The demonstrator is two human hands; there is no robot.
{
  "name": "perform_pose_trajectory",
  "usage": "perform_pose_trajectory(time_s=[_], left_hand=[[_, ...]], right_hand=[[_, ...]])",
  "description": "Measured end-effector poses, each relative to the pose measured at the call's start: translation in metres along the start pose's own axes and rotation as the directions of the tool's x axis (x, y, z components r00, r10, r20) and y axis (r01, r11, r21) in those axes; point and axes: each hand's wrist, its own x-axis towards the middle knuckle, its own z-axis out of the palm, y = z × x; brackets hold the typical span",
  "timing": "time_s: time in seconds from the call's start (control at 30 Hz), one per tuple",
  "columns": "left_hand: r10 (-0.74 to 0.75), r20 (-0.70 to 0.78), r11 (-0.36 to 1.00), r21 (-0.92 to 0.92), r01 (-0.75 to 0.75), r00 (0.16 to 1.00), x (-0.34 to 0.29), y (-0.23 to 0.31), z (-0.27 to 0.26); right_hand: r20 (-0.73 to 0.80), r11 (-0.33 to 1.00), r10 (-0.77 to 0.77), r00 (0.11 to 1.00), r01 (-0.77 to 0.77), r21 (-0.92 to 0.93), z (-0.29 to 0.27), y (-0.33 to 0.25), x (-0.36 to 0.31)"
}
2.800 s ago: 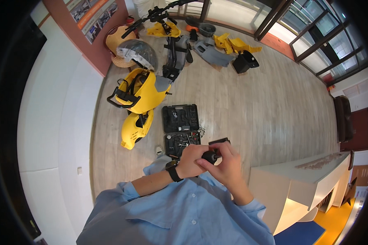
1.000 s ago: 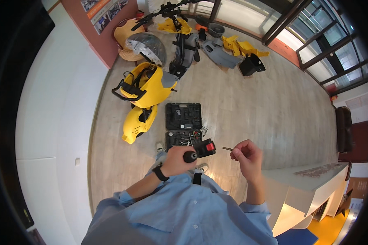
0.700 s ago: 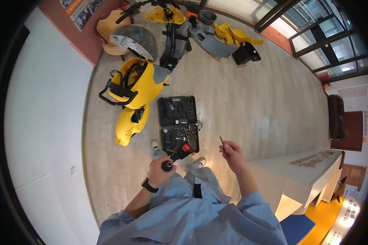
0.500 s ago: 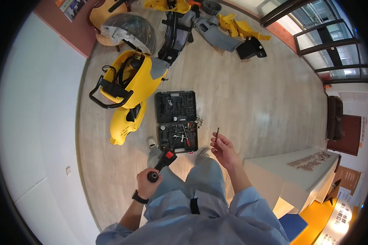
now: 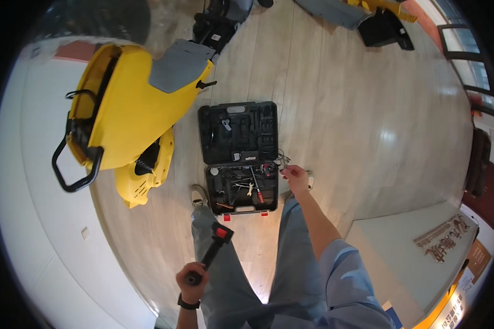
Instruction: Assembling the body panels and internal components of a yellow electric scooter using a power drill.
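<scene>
My left hand (image 5: 192, 278) is closed round a black cordless drill (image 5: 208, 255) near its chuck end. The drill's handle points away from me, with a red and black battery base (image 5: 222, 232) above my left leg. My right hand (image 5: 296, 179) is pinched at the right edge of the open black tool case (image 5: 241, 209). A small dark bit (image 5: 283, 171) seems to be between its fingertips, mostly hidden. Inside the case's near half lie a red-handled screwdriver (image 5: 256, 185), a spanner (image 5: 250, 189) and other small tools.
Left of the case stands a large yellow and grey machine body (image 5: 142, 104) with a black bar handle (image 5: 77, 186); a yellow cover (image 5: 142, 183) sits beside it. Thin cables (image 5: 282, 158) lie by the case. A black box (image 5: 381, 30) is at far right, a white counter (image 5: 400, 257) nearer.
I have bent lower toward the case. My right hand has moved from raised in front of me, holding the bit upright, to the case's right edge. My left hand still holds the drill.
</scene>
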Motion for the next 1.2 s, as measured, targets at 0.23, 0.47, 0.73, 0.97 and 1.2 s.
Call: perform_pose_trajectory(time_s=[0.23, 0.47, 0.73, 0.97, 1.2], left_hand=[[-0.024, 0.137, 0.984, 0.177, -0.001, 0.990, 0.029, -0.022, 0.054], [-0.120, 0.166, 0.966, 0.248, 0.077, 0.979, 0.051, -0.031, 0.066], [-0.203, 0.040, 0.946, 0.267, 0.185, 0.978, 0.067, -0.051, 0.071], [-0.185, 0.086, 0.934, 0.326, 0.148, 0.979, 0.073, -0.059, 0.072], [-0.152, 0.109, 0.949, 0.295, 0.114, 0.982, 0.079, -0.060, 0.076]], right_hand=[[0.038, 0.798, 0.016, 0.999, 0.010, -0.603, 0.006, 0.087, 0.089], [-0.003, 0.758, -0.264, 0.965, 0.205, -0.619, 0.051, 0.124, 0.196], [-0.128, 0.657, -0.490, 0.862, 0.268, -0.705, 0.083, 0.129, 0.270], [-0.066, 0.268, -0.531, 0.845, 0.094, -0.959, 0.097, 0.128, 0.261], [-0.033, 0.292, -0.522, 0.852, 0.143, -0.946, 0.087, 0.140, 0.268]])
